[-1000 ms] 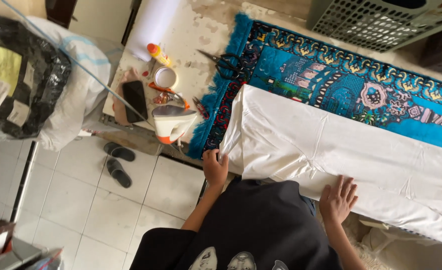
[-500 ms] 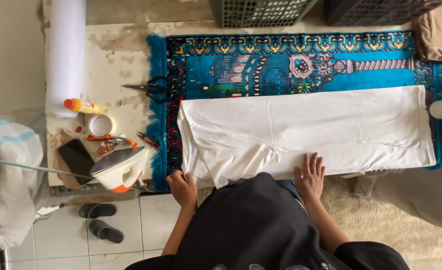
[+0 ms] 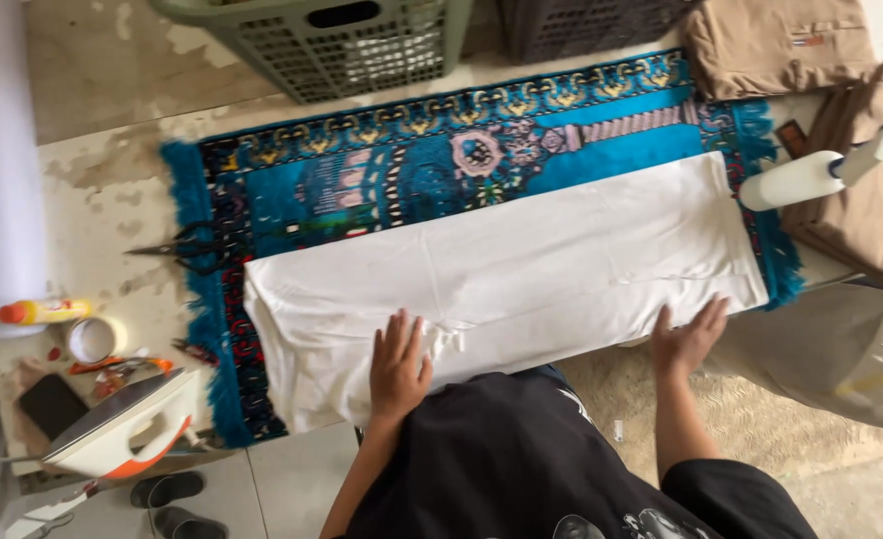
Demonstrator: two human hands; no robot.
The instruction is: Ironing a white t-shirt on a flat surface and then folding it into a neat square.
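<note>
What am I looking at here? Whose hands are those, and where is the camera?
The camera sits on a person's head and looks down, so you see their own two hands. The left hand and the right hand both lie flat on a white cloth; neither holds anything. The cloth is spread over a blue patterned rug on a worn table. To the left stand a clothes iron, black scissors, an orange-capped yellow bottle and a dark phone. A white spray bottle lies at the right, beside folded tan clothes.
</note>
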